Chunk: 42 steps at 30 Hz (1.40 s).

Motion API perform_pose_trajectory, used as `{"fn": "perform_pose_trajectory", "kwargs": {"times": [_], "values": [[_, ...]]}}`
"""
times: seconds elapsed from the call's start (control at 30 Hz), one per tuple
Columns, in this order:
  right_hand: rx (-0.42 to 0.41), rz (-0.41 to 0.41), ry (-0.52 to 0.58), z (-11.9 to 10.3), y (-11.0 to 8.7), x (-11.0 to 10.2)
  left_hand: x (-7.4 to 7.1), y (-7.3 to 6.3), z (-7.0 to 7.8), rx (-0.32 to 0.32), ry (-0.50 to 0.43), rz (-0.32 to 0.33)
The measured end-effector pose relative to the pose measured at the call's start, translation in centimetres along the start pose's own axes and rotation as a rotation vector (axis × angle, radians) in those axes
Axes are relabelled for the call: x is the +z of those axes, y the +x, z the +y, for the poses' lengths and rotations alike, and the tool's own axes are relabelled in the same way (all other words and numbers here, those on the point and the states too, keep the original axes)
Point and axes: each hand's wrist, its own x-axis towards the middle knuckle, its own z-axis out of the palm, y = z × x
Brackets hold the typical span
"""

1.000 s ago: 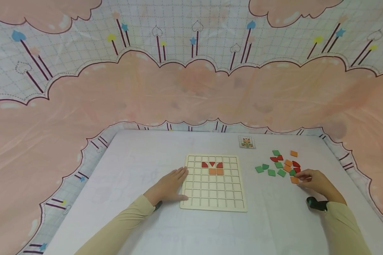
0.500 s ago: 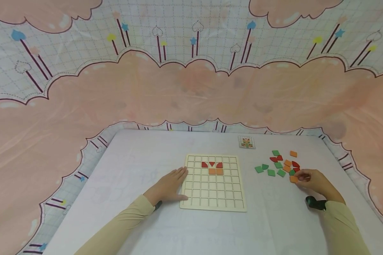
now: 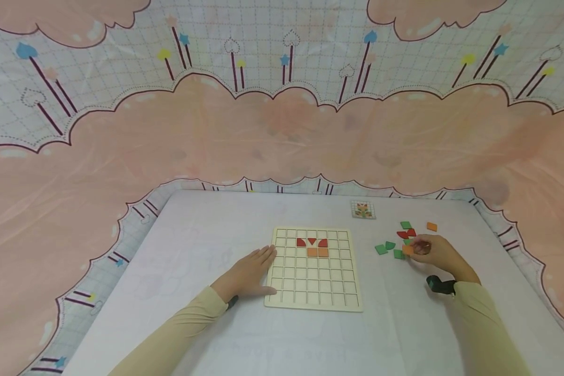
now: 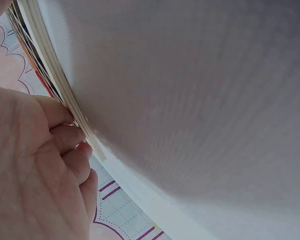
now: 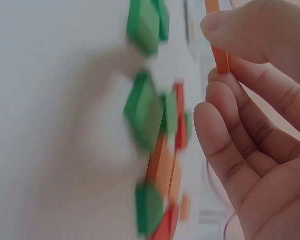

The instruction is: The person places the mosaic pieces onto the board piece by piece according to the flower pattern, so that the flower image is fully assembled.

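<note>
Cream board (image 3: 313, 284) bears three red, two orange pieces (image 3: 323, 253); outstretched left hand (image 3: 246, 271) touches it, right hand (image 3: 436, 253) pinches one orange tile (image 3: 407, 250).

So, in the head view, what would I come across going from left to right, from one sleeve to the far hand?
Left sleeve, left hand, two orange tiles on the gridded board, small picture card, leftmost loose green tile, pinched orange tile, right hand.
</note>
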Motion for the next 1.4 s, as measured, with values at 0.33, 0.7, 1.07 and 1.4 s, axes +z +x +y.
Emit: {"fn": "perform_pose_trajectory", "kwargs": {"times": [0.33, 0.7, 1.07, 1.4], "values": [[-0.071, -0.039, 0.031, -3.9, 3.9, 2.6, 0.1, -0.1, -0.1, 0.008, -0.024, -0.004], [-0.223, -0.083, 0.131, -8.7, 7.2, 6.2, -0.2, -0.1, 0.1, -0.016, -0.015, -0.014], [-0.303, -0.152, 0.176, -12.8, 10.0, 9.8, -0.1, -0.1, 0.1, -0.013, -0.015, -0.012], [-0.253, -0.227, 0.205, -15.1, 11.2, 12.6, 0.0, -0.1, -0.1, -0.004, -0.004, -0.005]]}}
